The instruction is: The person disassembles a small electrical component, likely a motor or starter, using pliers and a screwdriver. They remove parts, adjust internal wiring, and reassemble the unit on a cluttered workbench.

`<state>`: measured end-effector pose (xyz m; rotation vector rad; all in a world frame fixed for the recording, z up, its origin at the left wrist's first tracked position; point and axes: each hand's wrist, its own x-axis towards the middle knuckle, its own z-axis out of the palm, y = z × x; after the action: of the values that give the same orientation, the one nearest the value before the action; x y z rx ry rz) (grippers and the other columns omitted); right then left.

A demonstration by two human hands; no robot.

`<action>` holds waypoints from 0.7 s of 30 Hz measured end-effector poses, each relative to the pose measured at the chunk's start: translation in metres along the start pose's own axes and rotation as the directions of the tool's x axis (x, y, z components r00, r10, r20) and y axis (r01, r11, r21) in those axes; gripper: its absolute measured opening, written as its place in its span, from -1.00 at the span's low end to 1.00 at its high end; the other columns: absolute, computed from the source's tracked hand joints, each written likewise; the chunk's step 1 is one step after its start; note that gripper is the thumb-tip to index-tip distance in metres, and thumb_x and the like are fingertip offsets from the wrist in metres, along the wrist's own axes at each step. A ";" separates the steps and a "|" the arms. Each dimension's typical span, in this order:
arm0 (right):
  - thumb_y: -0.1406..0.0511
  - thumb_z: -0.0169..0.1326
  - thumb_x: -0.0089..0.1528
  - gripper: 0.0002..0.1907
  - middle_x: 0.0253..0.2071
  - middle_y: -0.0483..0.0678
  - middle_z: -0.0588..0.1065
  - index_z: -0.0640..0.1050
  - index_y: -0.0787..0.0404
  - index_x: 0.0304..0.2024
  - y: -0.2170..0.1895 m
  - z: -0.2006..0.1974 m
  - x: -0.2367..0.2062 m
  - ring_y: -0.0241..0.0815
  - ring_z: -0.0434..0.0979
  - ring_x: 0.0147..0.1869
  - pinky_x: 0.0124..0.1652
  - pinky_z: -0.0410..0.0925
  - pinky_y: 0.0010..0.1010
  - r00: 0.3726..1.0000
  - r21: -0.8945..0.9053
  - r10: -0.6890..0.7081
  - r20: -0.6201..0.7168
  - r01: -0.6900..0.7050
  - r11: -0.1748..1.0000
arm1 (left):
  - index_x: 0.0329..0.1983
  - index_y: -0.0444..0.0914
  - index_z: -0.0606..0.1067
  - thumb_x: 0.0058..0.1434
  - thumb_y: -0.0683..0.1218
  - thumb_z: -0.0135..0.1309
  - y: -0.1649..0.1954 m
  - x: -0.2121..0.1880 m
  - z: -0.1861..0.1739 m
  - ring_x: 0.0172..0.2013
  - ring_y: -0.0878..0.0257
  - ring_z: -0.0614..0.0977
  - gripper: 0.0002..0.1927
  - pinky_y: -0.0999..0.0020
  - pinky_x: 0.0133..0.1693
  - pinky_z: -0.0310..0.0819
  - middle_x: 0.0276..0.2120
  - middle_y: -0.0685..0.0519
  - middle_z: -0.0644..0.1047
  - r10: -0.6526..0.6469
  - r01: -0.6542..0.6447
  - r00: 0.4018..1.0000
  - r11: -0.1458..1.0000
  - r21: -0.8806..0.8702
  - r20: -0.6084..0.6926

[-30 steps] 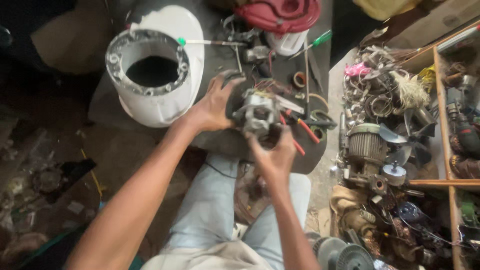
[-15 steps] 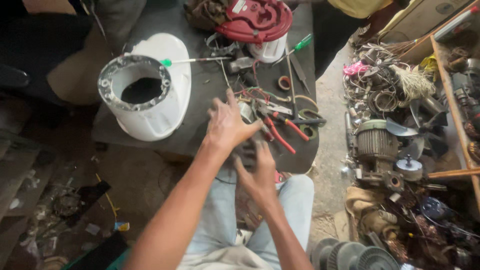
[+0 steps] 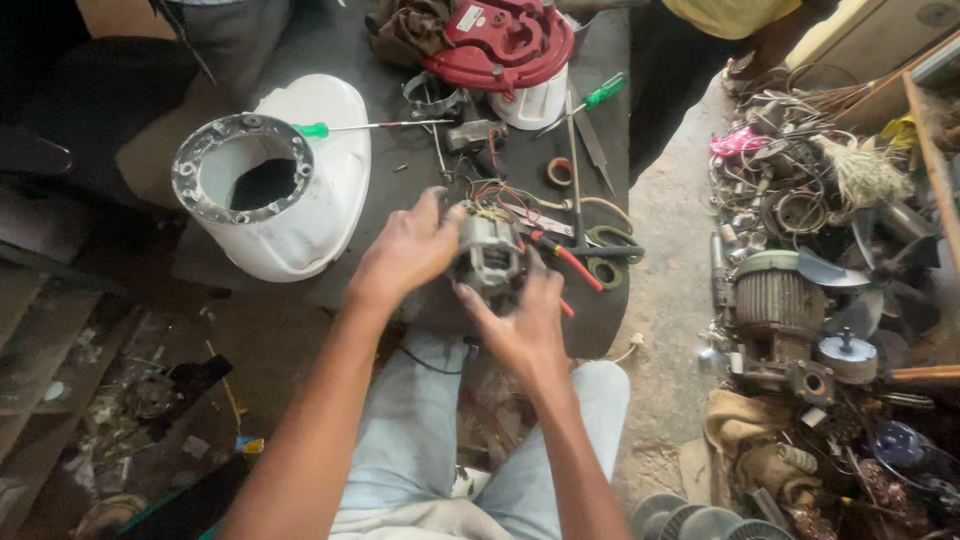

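1. Grey metal motor (image 3: 490,250), small, with coloured wires on top, is held above the near edge of the dark work table (image 3: 400,180), between both hands.
2. Left hand (image 3: 405,250): fingers spread and curled over the motor's left side, gripping it.
3. Right hand (image 3: 525,320): cupped under and against the motor's near side, gripping it.
4. White plastic housing (image 3: 275,195) with a round metal-rimmed opening lies on the table, left of the hands and apart from them.
5. Red-handled pliers (image 3: 570,262) lie just right of the motor.
6. Green-handled screwdriver (image 3: 375,127) lies at the housing's far edge
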<state>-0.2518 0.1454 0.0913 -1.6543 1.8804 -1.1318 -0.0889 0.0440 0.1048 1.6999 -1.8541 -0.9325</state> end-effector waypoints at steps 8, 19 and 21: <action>-0.04 0.47 -0.12 0.08 0.11 0.43 0.32 0.34 0.39 0.27 -0.025 0.018 0.028 0.39 0.50 0.11 0.01 0.44 -0.04 0.986 -0.139 0.167 -0.010 -0.167 0.976 | 0.23 -0.38 0.45 0.34 0.46 -0.20 -0.039 0.047 0.018 0.24 -0.29 0.45 -0.14 -0.03 0.22 0.31 0.10 -0.47 0.49 -0.243 0.247 0.968 0.966 -0.074 0.069; 0.07 0.51 -0.16 -0.06 -0.02 0.23 0.49 0.52 0.35 0.19 -0.026 0.035 0.005 0.17 0.57 0.01 -0.03 0.45 -0.07 0.985 -0.178 0.003 -0.174 -0.035 0.983 | 0.44 -0.43 0.08 -0.34 0.36 0.43 -0.037 0.011 0.001 0.21 0.01 0.55 0.41 0.21 0.15 0.42 0.19 -0.28 0.48 -0.241 0.242 0.967 0.765 -0.596 0.083; 0.08 0.52 -0.18 -0.05 -0.04 0.21 0.50 0.50 0.36 0.17 -0.021 0.044 0.005 0.12 0.60 -0.04 -0.06 0.47 -0.13 0.977 -0.161 0.034 -0.209 -0.069 0.985 | 0.42 -0.42 0.09 -0.38 0.31 0.48 -0.031 0.008 -0.004 0.20 0.02 0.57 0.39 0.20 0.14 0.47 0.19 -0.24 0.49 -0.189 0.176 0.980 0.687 -0.705 0.060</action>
<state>-0.2066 0.1272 0.0826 -1.6163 2.1896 -1.1923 -0.0666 0.0350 0.0835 1.3792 -1.0675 -1.4702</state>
